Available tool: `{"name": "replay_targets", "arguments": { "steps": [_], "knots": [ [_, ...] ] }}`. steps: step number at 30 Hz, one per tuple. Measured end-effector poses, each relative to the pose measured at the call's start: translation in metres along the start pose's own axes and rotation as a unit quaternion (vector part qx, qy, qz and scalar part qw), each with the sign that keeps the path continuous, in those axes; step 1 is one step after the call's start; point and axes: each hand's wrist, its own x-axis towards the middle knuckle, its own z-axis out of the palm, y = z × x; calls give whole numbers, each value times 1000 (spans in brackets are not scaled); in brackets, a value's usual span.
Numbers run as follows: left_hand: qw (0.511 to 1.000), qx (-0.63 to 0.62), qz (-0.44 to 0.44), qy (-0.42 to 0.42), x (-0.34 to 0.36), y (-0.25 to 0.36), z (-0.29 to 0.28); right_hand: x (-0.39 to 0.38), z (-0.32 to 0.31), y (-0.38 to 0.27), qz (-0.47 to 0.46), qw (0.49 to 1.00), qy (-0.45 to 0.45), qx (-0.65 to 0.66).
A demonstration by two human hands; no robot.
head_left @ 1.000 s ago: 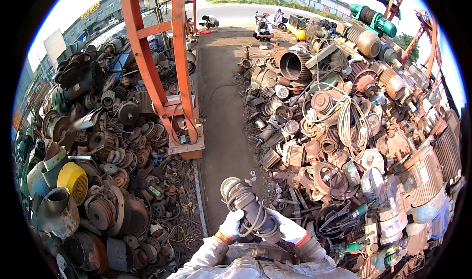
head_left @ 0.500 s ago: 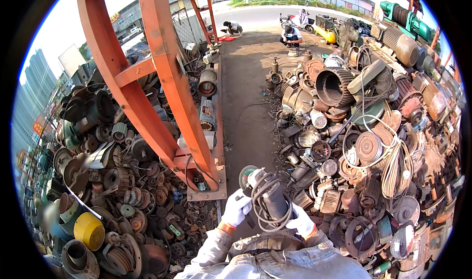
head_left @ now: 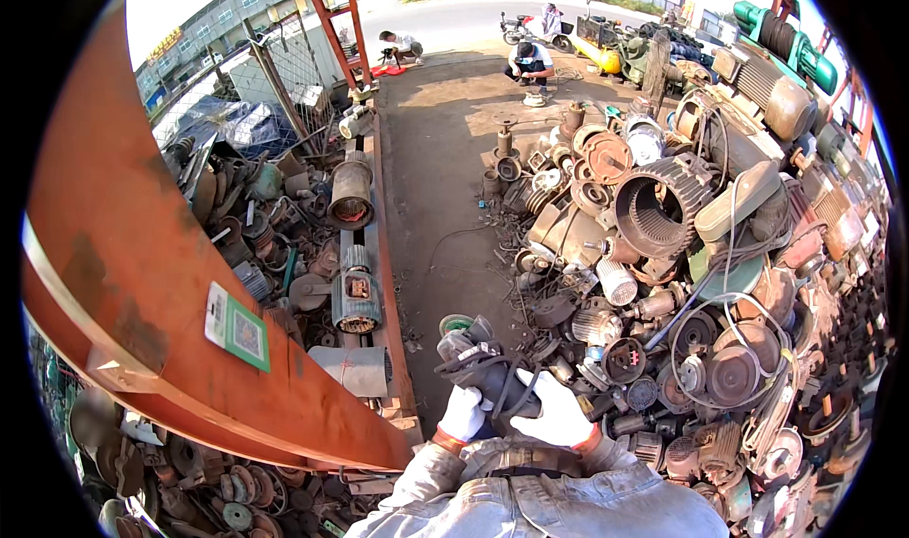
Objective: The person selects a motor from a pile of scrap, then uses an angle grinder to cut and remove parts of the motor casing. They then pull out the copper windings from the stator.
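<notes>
An angle grinder (head_left: 490,375) with a dark body and a green disc (head_left: 455,324) at its far end is held before my chest, the disc pointing forward and left. Loops of its dark power cord (head_left: 512,393) are wound round the body. My left hand (head_left: 461,414), in a white glove, is closed at the grinder's near left side. My right hand (head_left: 555,415), gloved the same, wraps the near right side over the body and cord. Most of the fingertips are hidden behind the tool.
An orange steel frame (head_left: 218,320) slants close on my left. Heaped scrap motors, including a large ribbed housing (head_left: 660,202), line the right side of the dirt path (head_left: 421,206). Farther off, one person (head_left: 530,67) squats in the path and another (head_left: 402,47) crouches at left.
The view has moved forward, so the orange frame looms larger at left. The grinder sits lower and a little left, and my right hand has come further over its body and cord.
</notes>
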Motion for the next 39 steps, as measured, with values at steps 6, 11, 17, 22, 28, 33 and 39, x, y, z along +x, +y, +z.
{"name": "replay_targets", "arguments": {
  "steps": [6,11,17,22,28,33,39],
  "knots": [
    [973,220,68,27,126,55,-49,151,13,18,-25,993,-34,-112],
    [897,395,116,158,184,101,-129,274,43,49,-121,982,-128,-73],
    [966,-159,154,137,278,169,-152,437,76,112,-45,912,-304,272],
    [941,-81,197,264,375,199,-170,583,45,143,-81,904,-264,325],
    [869,-84,275,403,517,284,-192,695,23,218,-4,920,-184,345],
    [852,-129,326,388,649,349,-229,790,15,293,83,946,-113,291],
    [908,-331,244,73,807,376,-281,913,32,305,228,825,-178,486]
  ]
}}
